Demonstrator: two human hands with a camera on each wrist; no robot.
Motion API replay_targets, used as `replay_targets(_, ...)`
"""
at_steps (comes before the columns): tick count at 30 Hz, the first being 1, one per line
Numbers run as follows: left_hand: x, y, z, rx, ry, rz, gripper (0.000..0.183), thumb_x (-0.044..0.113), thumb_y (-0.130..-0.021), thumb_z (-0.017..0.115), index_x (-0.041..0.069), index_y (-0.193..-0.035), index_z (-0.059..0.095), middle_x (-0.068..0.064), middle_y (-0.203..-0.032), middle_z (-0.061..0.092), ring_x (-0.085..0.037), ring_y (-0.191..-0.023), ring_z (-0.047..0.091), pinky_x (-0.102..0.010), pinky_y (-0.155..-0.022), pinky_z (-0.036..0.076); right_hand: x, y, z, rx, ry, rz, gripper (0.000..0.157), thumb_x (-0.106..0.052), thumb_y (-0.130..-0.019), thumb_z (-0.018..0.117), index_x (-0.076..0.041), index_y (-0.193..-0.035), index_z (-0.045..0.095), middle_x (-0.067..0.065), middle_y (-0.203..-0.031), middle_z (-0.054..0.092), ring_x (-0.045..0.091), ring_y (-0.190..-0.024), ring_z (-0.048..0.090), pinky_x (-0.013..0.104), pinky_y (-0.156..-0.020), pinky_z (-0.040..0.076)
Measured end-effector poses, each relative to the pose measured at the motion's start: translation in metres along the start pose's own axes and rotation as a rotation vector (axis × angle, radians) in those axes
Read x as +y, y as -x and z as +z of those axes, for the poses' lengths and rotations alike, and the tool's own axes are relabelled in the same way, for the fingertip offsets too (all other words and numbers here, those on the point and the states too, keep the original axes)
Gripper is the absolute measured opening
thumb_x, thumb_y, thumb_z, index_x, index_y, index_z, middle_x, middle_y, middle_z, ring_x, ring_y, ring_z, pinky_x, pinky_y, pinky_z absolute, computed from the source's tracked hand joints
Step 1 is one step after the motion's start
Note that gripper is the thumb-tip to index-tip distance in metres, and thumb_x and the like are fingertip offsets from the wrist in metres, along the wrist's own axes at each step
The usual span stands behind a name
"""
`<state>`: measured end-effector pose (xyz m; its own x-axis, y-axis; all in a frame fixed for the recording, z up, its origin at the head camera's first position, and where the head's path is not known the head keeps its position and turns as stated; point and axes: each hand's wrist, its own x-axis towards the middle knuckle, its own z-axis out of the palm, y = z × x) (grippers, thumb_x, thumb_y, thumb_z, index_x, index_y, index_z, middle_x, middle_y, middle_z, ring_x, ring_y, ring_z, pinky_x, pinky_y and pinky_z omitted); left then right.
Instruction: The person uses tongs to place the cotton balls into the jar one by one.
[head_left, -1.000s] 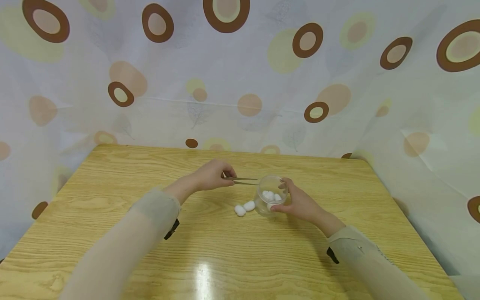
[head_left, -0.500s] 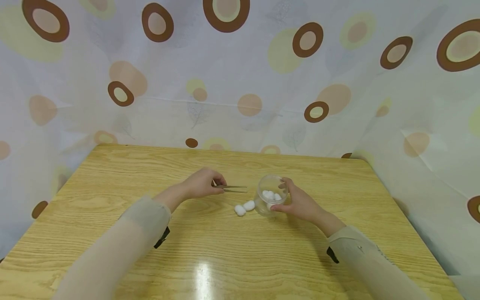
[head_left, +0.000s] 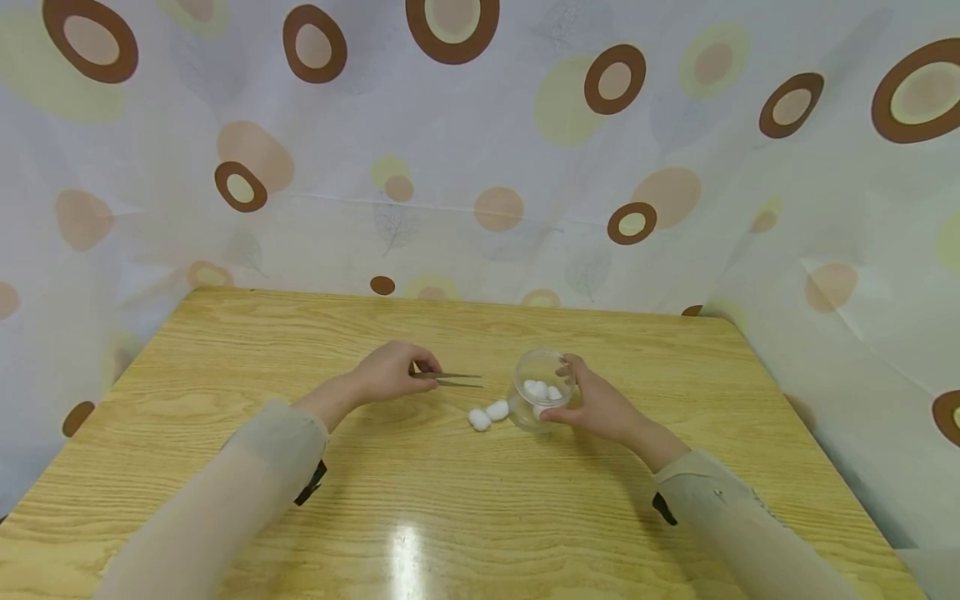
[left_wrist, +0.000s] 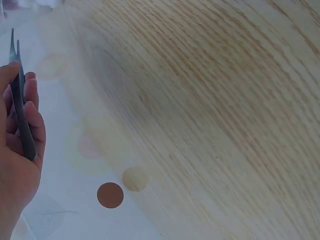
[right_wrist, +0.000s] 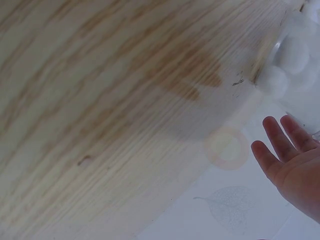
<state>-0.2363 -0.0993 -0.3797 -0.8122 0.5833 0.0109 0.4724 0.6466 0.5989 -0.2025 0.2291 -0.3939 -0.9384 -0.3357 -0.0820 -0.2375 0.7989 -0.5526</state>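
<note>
My left hand [head_left: 390,372] pinches a pair of metal tweezers [head_left: 462,376], held sideways with the prongs pointing right and spread apart. Nothing sits between the tips. The left wrist view shows the tweezers [left_wrist: 19,102] between thumb and fingers. My right hand [head_left: 600,408] grips a clear round jar [head_left: 522,417] from its right side, thumb at the front. Several white cotton balls [head_left: 538,390] lie inside it. Two more cotton balls [head_left: 480,420] rest side by side on the table, just left of the jar. In the right wrist view the jar [right_wrist: 278,55] is cut off by the frame edge.
The wood-grain table [head_left: 420,508] runs back to a pale patterned curtain [head_left: 442,150], which also hangs along the right side. A bright light reflection [head_left: 406,558] shows on the tabletop near the front.
My left hand has drawn back to the left and slightly toward me with the tweezers, away from the jar's mouth. The right hand, the jar and the cotton balls stay in place.
</note>
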Motion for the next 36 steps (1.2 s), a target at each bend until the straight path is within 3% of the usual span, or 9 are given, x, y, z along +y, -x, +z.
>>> replay_targets(5,-0.003,0.004,0.002,0.007,-0.005,0.003,0.017,0.020,-0.088,0.066,0.010,-0.101,0.070,0.000,-0.094,0.068,-0.012,-0.082,0.063,-0.029,-0.074,0.051,0.000,0.000,0.001,0.004,0.004,-0.001,0.094,-0.042,-0.080,0.072,-0.001,-0.145,0.019,0.021,-0.139,0.044,0.042,-0.125,0.044,0.056,-0.097,0.039)
replay_targets(23,-0.008,0.009,0.018,-0.072,0.047,0.016,0.011,0.019,-0.086,0.067,0.013,-0.094,0.071,0.001,-0.090,0.069,-0.007,-0.077,0.060,-0.023,-0.069,0.049,0.002,-0.001,0.002,0.006,0.010,-0.002,0.095,-0.045,-0.079,0.072,-0.001,-0.145,0.018,0.021,-0.139,0.044,0.041,-0.125,0.044,0.056,-0.097,0.040)
replay_targets(36,-0.007,0.006,0.027,-0.111,-0.013,0.001,0.009,0.018,-0.086,0.067,0.014,-0.092,0.071,0.003,-0.088,0.069,-0.005,-0.075,0.058,-0.023,-0.068,0.047,0.004,-0.001,0.002,0.006,0.001,0.000,0.095,-0.045,-0.079,0.071,-0.002,-0.145,0.018,0.021,-0.140,0.043,0.040,-0.125,0.044,0.055,-0.097,0.040)
